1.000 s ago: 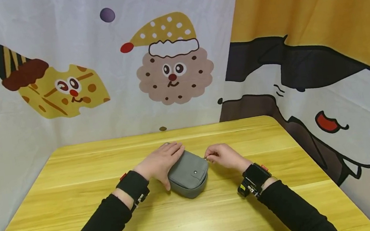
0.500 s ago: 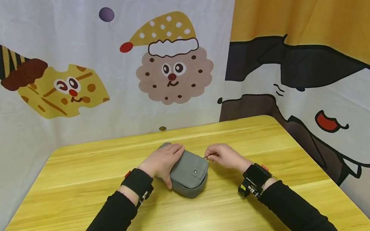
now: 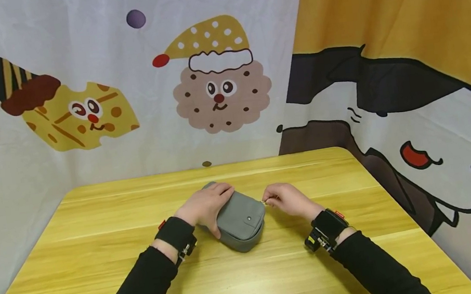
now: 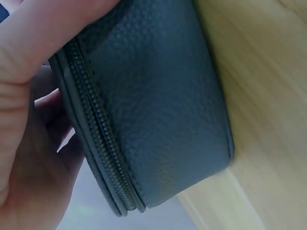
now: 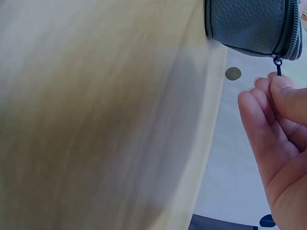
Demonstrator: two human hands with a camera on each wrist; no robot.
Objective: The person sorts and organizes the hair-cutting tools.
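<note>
A grey zippered pouch [image 3: 240, 221] with a small snap on its top lies on the wooden table. My left hand [image 3: 207, 206] grips its left end, fingers across the top and thumb against the near side. In the left wrist view the zipper [image 4: 98, 127] runs shut along the pouch's side below the thumb. Off the pouch's right corner, my right hand [image 3: 287, 200] pinches the zipper pull [image 5: 278, 69] between thumb and forefinger. The right wrist view shows the pull stretched straight from the slider, with the other fingers loosely bent. The pouch's far left part is mostly hidden under my left hand.
The table [image 3: 318, 263] has rounded far corners. A white curtain [image 3: 131, 154] printed with cartoon figures hangs right behind its far edge, and a yellow and black patterned one [image 3: 422, 24] hangs on the right.
My left hand has shifted slightly right, and its fingers and thumb now close more firmly around the pouch. The right hand has edged a little to the right, still pinching the zipper pull.
</note>
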